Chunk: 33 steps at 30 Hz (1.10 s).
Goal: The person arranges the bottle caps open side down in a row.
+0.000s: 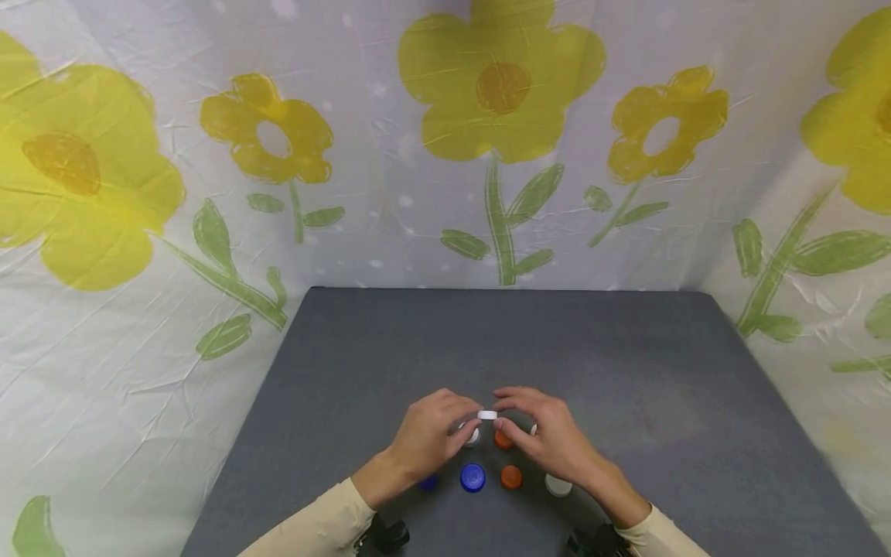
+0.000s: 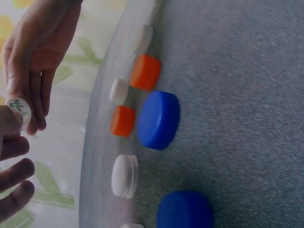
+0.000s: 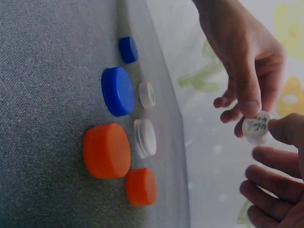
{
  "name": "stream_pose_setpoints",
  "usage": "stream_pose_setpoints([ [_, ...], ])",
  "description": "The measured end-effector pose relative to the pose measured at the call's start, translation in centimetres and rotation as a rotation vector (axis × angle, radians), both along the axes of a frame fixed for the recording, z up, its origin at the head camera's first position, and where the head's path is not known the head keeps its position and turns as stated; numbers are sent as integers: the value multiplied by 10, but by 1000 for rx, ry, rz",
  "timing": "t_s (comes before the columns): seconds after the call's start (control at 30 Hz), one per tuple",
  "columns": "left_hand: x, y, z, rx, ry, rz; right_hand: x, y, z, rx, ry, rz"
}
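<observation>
A small white bottle cap is held up above the table between both hands. Green characters mark its face, seen in the right wrist view on the cap. My left hand pinches one edge of it, thumb lapping over the face. From the other side my right hand pinches the opposite edge, its thumb tip on the rim; its other fingers are spread apart. Below the hands lie a large blue cap, an orange cap and a white cap. Another orange cap is partly hidden by the right hand.
A smaller blue cap shows beside the left wrist, and a clear-white ribbed cap lies among the others. The grey table is enclosed by a flower-printed curtain. Black gear sits by the left wrist.
</observation>
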<state>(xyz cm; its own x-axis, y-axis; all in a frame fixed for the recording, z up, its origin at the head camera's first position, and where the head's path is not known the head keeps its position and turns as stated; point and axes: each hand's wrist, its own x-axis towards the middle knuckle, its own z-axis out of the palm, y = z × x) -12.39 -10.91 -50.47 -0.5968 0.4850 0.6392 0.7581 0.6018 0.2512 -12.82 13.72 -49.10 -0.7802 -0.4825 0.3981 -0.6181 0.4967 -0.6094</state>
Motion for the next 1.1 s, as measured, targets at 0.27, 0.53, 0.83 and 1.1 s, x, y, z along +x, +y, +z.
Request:
stream_pose_setpoints([
  [0.27,2,2,5,199,-374,-27,-1,-2,-1,-56,264,24],
  [0.53,3,1,12,391,-819,-18,-4,0,-7,-81,377,67],
  [0.83,2,-1,13,397,-982,-34,-6,0,-11,-111,427,122],
  [1.1,-1,0,22,301,-794,-35,-9,3,-5,-79,404,96],
])
